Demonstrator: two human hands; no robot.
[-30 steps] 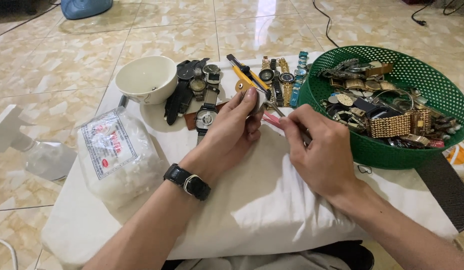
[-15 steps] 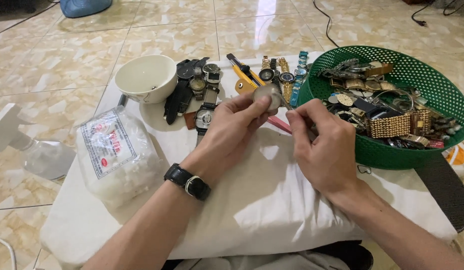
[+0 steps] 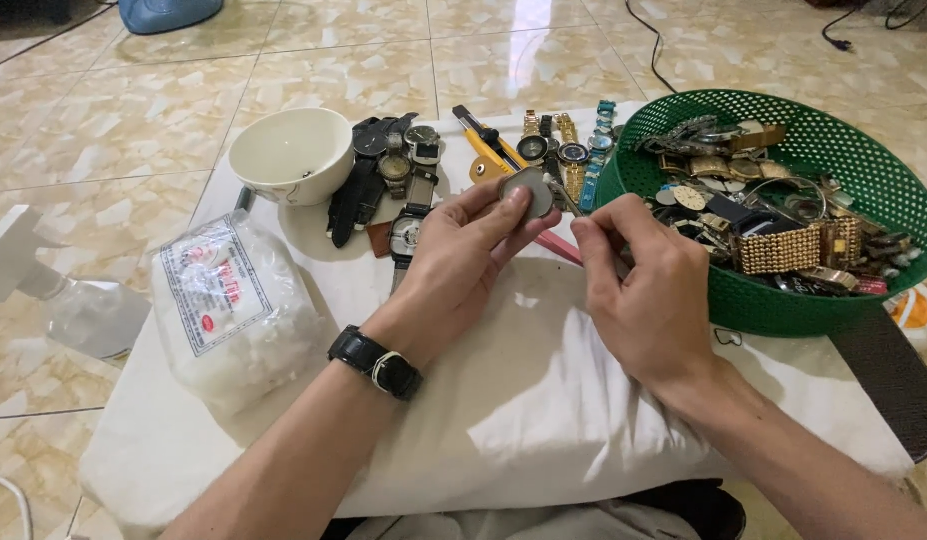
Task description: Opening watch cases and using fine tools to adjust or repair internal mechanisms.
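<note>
My left hand [image 3: 463, 255] pinches a small round silver watch case [image 3: 528, 192] between thumb and fingers, tilted up above the white cloth [image 3: 543, 400]. A black wristwatch sits on my left wrist [image 3: 375, 362]. My right hand [image 3: 648, 290] grips a thin metal tool [image 3: 563, 197] whose tip touches the case's right edge. A pink-handled tool [image 3: 557, 247] lies on the cloth just under both hands.
A green mesh basket [image 3: 863, 170] full of watches and metal bands stands at the right. A row of watches [image 3: 403, 170], a yellow utility knife [image 3: 483, 145] and a white bowl [image 3: 288, 155] lie behind. A plastic bag of white material [image 3: 238, 310] sits left.
My left hand has turned the watch case so its flat face shows toward me and lifted it slightly. My right hand has brought the tool tip to the case's edge.
</note>
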